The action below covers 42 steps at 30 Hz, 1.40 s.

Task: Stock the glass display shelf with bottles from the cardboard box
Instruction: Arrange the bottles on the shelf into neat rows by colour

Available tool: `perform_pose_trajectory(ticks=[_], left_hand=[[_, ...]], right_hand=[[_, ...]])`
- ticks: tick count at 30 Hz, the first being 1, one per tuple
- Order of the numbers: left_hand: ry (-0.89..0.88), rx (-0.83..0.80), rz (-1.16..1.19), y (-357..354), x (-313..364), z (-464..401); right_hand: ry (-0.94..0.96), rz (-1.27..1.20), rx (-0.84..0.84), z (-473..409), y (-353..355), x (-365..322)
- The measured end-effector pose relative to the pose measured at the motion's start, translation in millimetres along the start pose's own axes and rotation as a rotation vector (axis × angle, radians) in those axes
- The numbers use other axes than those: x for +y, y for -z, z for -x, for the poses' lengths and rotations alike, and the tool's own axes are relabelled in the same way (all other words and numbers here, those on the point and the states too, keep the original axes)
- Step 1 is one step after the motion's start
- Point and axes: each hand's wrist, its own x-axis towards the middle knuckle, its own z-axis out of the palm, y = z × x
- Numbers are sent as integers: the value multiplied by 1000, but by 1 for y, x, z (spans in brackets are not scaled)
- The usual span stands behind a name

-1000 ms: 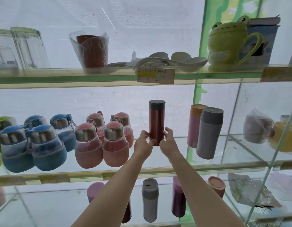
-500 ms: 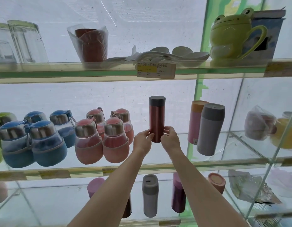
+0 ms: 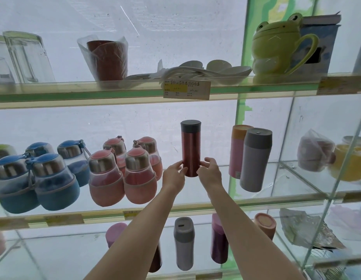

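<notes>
Red metal thermos bottle (image 3: 190, 152) with a dark cap stands upright on the middle glass shelf (image 3: 195, 207), between the pink round bottles (image 3: 125, 170) and the grey tumbler (image 3: 255, 160). The left hand (image 3: 173, 175) and the right hand (image 3: 210, 172) pinch its lower part from both sides with curled fingers.

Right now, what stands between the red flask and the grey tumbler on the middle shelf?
Nothing: bare glass shelf separates the red flask from the grey tumbler in the head view.
</notes>
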Motion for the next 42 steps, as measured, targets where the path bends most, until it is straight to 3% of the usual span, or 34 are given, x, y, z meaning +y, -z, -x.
perform_pose_trajectory(ticks=[20, 32, 36, 42], left_hand=[[6, 21, -38, 3, 6, 5], [119, -111, -66, 28, 31, 30], [121, -41, 72, 42, 35, 45], [51, -155, 240, 65, 46, 79]], right_hand=[[73, 91, -30, -7, -3, 10], [-26, 114, -84, 8, 12, -6], [-31, 104, -10, 24, 16, -9], [10, 10, 87, 68, 19, -18]])
